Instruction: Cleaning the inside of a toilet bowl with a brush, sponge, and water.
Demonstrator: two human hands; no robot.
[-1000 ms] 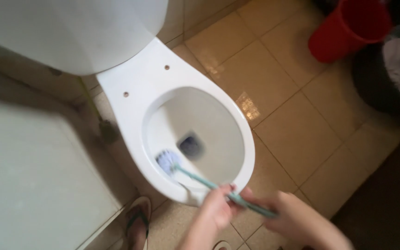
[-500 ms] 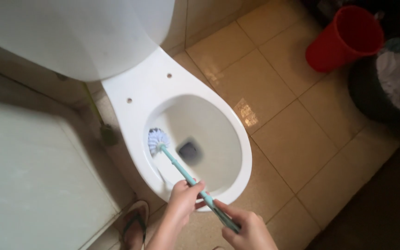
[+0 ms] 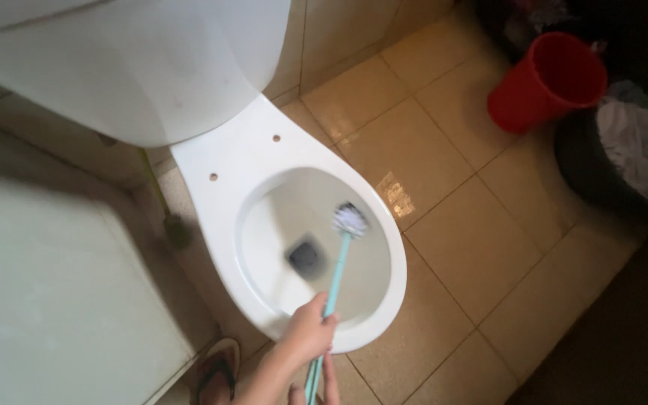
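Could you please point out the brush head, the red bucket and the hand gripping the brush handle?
Brush head [image 3: 351, 219], head view, on the white bristles inside the toilet bowl.
Red bucket [image 3: 545, 90], head view, on its outer wall.
Left hand [image 3: 307, 331], head view, on the knuckles around the teal handle.

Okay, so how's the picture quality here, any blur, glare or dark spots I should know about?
Head view: the brush head is smeared by motion blur, and the drain hole in the toilet bowl looks soft too. A bright patch of glare sits on the floor tile beside the bowl. The lower right corner falls into deep shadow, while the red bucket stays fairly clear.
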